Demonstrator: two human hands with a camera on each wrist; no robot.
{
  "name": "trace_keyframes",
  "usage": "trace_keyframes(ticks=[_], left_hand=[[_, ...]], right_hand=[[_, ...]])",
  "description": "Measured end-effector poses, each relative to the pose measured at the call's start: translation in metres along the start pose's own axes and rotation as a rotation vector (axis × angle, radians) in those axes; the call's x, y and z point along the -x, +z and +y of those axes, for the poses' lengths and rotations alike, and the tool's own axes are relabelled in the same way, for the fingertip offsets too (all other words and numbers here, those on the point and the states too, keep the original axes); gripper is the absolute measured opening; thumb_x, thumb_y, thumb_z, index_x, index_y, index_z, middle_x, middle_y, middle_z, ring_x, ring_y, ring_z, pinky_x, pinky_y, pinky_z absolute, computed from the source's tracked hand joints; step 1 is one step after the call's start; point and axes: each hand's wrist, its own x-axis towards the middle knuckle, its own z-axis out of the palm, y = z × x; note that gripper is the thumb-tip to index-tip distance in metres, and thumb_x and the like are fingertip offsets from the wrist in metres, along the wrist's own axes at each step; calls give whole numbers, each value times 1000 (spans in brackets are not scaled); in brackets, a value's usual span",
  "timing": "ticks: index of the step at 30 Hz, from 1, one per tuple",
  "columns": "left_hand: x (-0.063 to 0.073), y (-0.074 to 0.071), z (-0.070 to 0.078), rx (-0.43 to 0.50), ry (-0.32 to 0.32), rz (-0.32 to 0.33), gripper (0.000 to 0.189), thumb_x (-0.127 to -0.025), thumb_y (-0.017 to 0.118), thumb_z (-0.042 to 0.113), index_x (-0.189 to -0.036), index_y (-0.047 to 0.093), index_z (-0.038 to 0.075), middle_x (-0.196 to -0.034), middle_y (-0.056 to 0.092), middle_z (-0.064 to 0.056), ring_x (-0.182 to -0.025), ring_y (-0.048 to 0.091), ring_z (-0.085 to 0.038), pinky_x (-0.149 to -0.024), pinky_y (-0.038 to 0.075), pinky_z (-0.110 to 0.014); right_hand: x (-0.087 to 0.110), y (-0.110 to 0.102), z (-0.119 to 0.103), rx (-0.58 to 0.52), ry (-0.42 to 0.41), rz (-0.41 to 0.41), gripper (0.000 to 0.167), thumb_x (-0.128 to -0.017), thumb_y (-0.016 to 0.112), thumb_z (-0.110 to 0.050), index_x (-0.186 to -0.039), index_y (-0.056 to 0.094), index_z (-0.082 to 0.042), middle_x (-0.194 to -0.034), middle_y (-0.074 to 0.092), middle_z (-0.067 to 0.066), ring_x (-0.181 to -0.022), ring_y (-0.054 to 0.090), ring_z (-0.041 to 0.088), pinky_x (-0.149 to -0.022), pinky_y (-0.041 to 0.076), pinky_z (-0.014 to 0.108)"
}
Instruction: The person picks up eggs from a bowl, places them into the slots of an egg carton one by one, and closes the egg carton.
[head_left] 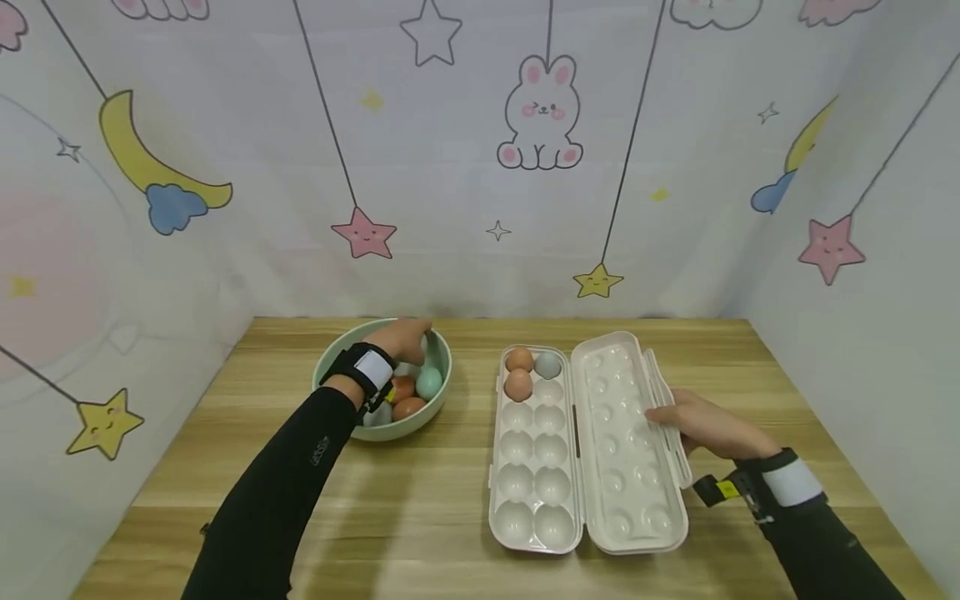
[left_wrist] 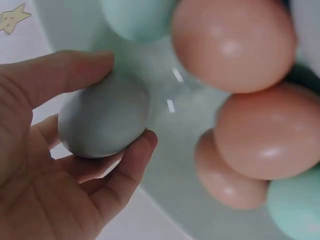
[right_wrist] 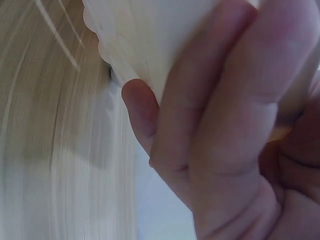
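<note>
Smooth grey oval egg: pinched by the left fingers at the round pale-green bowl. Brown oval eggs and mint-green oval eggs lie in the bowl, beside these fingers.

White plastic two-row egg carton: open, left of the right fingers, which grip its lid. Far-end cups hold two brown eggs and one grey egg.

A booth-like nook: cartoon-print fabric walls around a wood-grain tabletop
</note>
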Motion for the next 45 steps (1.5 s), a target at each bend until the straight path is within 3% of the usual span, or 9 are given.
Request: trace_keyframes(ticks=[8,13,18,24,30,36,38,42,45], left_hand=[[2,-7,15,-95,117,14,36,-85,59,3,-120,57,2,-114,59,-16,-95,52,-28,-74,44,-35],[8,-9,39,-172,192,44,28,-90,58,7,-118,59,5,-114,63,-14,-99,52,-30,-83,45,-41],[7,-4,67,-263,306,73,24,-91,63,10,-115,63,8,-102,65,-9,-100,53,-28,-84,45,-38],[1,3,98,-218,362,54,27,-90,61,7,-117,63,8,-93,61,-5,-95,50,-24,-79,43,-35],[-4,8,120,-106,390,-18,30,-95,58,21,-122,63,8,-106,58,-7,-96,47,-22,-75,44,-33],[-13,25,139,-69,434,-113,57,-80,60,-1,-135,54,11,-121,49,-9,-88,46,-20,-60,39,-28],[-15,31,144,-108,451,-105,56,-83,58,-3,-137,52,11,-124,49,-10,-88,47,-19,-60,39,-27],[-18,43,153,-192,472,-55,44,-93,56,4,-136,52,10,-131,51,-9,-96,49,-17,-75,44,-26],[-20,50,157,-218,477,-22,41,-93,58,4,-133,56,12,-132,54,-5,-98,51,-15,-77,46,-24]], right_hand=[[1,0,-3,-3,4,-1,62,-104,38,-13,-150,3,11,-105,64,24,-87,68,40,-65,56,52],[0,2,-2,-14,3,-7,62,-104,37,-12,-150,2,11,-106,63,24,-88,68,40,-66,56,52],[0,3,-2,-15,-6,-11,62,-104,36,-11,-150,0,10,-105,63,24,-87,68,40,-66,56,52],[1,2,-3,-14,-13,-10,63,-104,36,-11,-150,-1,9,-104,64,25,-87,68,41,-64,55,53],[2,1,-6,-7,0,-2,63,-104,37,-12,-150,-1,10,-103,64,23,-87,68,40,-65,56,52],[3,0,-8,-2,6,6,63,-104,37,-13,-150,0,10,-105,63,23,-88,68,39,-67,56,52],[2,0,-8,-2,5,6,64,-104,37,-13,-150,-1,10,-106,63,23,-89,68,39,-67,56,52],[1,1,-6,-6,5,11,64,-104,37,-13,-151,-1,9,-106,64,23,-88,68,39,-67,56,52],[1,1,-4,-11,3,11,63,-104,37,-12,-151,-1,9,-105,64,24,-87,68,40,-66,56,52]])
